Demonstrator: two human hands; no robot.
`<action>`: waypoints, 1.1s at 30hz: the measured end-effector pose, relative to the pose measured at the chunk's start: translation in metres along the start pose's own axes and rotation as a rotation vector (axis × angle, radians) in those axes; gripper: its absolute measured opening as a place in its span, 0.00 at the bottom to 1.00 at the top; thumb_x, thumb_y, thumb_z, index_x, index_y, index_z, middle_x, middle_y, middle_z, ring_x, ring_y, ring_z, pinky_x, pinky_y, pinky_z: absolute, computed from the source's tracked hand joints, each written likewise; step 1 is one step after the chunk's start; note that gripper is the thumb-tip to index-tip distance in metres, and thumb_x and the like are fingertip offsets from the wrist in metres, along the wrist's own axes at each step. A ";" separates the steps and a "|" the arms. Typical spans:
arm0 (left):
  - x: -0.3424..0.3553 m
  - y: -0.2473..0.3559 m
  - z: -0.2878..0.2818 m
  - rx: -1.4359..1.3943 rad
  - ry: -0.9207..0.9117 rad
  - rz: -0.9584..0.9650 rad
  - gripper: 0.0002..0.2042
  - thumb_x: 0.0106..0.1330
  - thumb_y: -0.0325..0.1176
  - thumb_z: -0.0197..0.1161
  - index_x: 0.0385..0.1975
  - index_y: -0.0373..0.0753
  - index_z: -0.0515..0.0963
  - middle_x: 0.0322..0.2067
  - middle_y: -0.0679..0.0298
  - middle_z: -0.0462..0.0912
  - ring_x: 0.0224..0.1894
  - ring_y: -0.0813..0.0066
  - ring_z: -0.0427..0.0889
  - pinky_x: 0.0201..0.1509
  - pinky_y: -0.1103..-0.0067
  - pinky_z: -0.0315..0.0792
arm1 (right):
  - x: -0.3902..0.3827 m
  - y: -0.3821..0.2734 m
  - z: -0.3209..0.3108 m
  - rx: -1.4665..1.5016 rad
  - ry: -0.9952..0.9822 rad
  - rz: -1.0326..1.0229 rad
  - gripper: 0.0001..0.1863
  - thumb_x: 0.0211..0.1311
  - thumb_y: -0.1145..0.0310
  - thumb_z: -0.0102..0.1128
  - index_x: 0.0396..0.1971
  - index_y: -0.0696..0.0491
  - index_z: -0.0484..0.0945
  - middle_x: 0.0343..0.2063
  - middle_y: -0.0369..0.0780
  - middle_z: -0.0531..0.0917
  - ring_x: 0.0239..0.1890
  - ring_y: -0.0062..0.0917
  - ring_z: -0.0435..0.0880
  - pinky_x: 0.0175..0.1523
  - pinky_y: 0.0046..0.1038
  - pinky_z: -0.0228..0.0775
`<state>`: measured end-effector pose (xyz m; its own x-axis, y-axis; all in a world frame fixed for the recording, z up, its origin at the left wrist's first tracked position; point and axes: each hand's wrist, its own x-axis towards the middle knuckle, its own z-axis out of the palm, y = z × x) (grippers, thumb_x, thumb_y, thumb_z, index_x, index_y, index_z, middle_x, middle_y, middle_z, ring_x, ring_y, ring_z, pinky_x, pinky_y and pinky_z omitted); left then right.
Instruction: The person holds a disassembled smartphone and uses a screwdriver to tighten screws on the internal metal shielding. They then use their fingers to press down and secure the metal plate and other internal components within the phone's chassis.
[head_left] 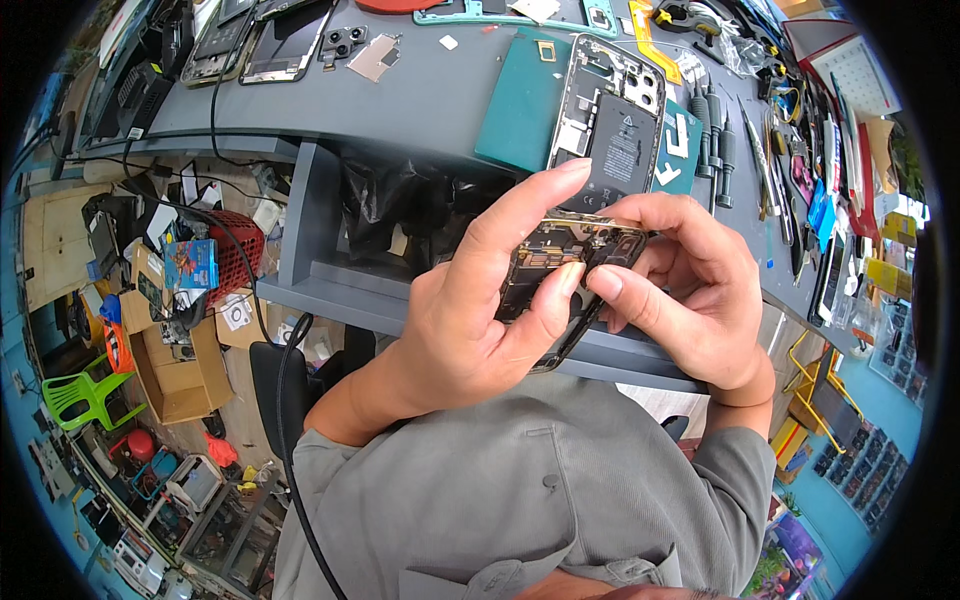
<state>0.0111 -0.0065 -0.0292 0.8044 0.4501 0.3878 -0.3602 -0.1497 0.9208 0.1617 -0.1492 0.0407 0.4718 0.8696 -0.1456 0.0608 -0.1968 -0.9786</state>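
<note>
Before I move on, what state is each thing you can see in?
Handheld phone: opened, inner parts exposed, tilted
Left fingers: gripping the handheld phone
Right fingers: gripping it too
Second phone: opened, battery showing, lower end hidden
Green mat: flat, partly covered
Drawer: open, black plastic inside
Screwdrivers: lying side by side
Cardboard box: open

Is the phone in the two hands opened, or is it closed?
Opened: the phone, held by the left hand and right hand, shows bare inner parts.
</note>
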 end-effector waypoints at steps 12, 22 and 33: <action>0.002 0.011 -0.005 -0.077 -0.052 -0.060 0.37 0.66 0.19 0.65 0.75 0.25 0.57 0.73 0.43 0.68 0.58 0.65 0.86 0.60 0.74 0.79 | 0.001 -0.002 0.001 0.021 0.006 0.018 0.17 0.65 0.80 0.72 0.52 0.65 0.79 0.38 0.40 0.89 0.28 0.11 0.84 0.30 0.15 0.74; 0.000 0.002 -0.005 0.013 -0.057 0.026 0.31 0.73 0.20 0.61 0.74 0.23 0.57 0.73 0.40 0.66 0.62 0.58 0.84 0.63 0.73 0.78 | -0.001 -0.008 -0.003 0.011 -0.024 0.052 0.17 0.67 0.80 0.70 0.53 0.66 0.77 0.38 0.43 0.87 0.29 0.18 0.86 0.31 0.19 0.78; -0.001 0.004 -0.003 -0.012 -0.041 0.012 0.30 0.74 0.20 0.60 0.74 0.23 0.58 0.73 0.41 0.67 0.62 0.61 0.84 0.63 0.74 0.78 | -0.004 -0.007 -0.004 -0.027 -0.044 0.015 0.17 0.67 0.82 0.69 0.53 0.66 0.77 0.39 0.44 0.86 0.30 0.19 0.86 0.31 0.20 0.79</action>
<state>0.0072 -0.0048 -0.0257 0.8185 0.4119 0.4005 -0.3753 -0.1445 0.9156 0.1630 -0.1532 0.0487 0.4339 0.8853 -0.1671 0.0782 -0.2218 -0.9719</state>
